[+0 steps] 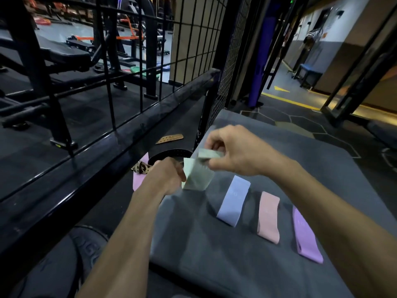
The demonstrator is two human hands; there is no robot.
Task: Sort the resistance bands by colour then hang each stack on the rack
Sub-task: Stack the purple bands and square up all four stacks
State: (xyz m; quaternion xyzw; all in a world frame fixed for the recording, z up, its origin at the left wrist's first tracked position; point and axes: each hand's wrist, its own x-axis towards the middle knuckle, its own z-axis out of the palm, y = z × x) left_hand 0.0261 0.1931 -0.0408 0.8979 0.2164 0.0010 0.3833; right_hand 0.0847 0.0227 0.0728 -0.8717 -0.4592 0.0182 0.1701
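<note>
Both hands hold a pale green band (198,174) just above the left part of a grey padded platform (225,254). My left hand (166,177) grips its lower left edge, and my right hand (234,152) pinches its folded upper end. Three flat bands lie in a row on the platform to the right: a light blue band (234,200), a pink band (269,216) and a purple band (306,235). A black metal grid rack (120,61) stands to the left, beyond a thick black rail (129,134).
A black belt (169,155) with a leopard-print end (142,167) and a pink strip (139,177) lie on the floor left of the platform. A tan perforated strap (169,138) lies farther back. A black weight plate (86,250) sits near my left forearm. A corridor opens at the right.
</note>
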